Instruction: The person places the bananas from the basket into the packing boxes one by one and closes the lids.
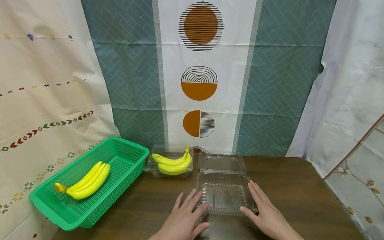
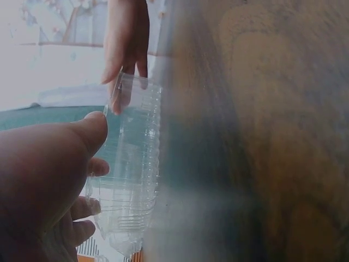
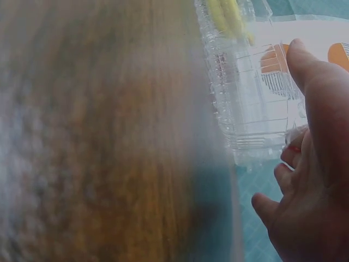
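Note:
A clear plastic clamshell box (image 1: 222,193) lies unfolded on the table, its lid (image 1: 222,163) laid back toward the curtain. My left hand (image 1: 185,218) is at the box's near left corner, fingers spread and fairly straight. At the right side is my right hand (image 1: 266,216), its fingers extended along the box wall. In the left wrist view, the left fingers (image 2: 84,210) are beside the clear wall. The right wrist view has the right thumb (image 3: 302,63) raised by the rim. Nothing shows inside this box.
A green plastic basket (image 1: 119,186) at the left holds a bunch of bananas (image 1: 89,181). Behind the left hand, another clear box (image 1: 152,166) contains a second banana bunch (image 1: 174,163). Curtains hang along the back and sides of the brown table (image 1: 291,187).

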`<move>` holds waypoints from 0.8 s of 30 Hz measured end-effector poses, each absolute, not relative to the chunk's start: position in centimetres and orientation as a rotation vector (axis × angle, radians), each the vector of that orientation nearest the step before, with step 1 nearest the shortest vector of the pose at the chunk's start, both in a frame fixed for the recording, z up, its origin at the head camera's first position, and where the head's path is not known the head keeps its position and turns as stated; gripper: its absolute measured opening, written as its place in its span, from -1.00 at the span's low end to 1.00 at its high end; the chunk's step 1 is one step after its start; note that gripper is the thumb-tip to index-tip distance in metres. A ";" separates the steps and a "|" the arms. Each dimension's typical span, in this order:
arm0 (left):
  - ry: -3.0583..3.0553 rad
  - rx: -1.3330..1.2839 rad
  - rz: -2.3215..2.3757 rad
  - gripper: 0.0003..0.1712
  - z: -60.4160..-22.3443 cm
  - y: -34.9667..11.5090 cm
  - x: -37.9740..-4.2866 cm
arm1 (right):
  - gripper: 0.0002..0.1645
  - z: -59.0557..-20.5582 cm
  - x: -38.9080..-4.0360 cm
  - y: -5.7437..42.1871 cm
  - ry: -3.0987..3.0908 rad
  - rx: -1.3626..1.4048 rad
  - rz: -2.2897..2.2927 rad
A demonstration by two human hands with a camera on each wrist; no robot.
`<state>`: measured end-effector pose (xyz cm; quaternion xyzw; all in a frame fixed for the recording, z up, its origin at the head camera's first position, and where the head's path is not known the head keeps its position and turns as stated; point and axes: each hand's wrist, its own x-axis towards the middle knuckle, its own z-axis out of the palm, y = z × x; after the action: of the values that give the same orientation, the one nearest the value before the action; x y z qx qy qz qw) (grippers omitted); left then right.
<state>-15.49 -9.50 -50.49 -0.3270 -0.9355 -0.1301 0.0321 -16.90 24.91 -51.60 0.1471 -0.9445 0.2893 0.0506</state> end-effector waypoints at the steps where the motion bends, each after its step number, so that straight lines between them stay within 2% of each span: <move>1: -2.884 -1.005 -0.401 -0.32 -50.5 -9.5 -15.5 | 0.19 -51.6 -16.9 24.9 -2.877 0.449 0.884; 24: -2.766 -0.977 -0.354 -0.28 -50.0 -9.6 -15.2 | 0.25 -51.4 -16.8 24.9 -2.907 0.428 0.917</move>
<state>-15.17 -9.57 -49.96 -0.3293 -0.9320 -0.1192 0.0934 -16.79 24.87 -51.39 0.1390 -0.9440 0.2977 0.0319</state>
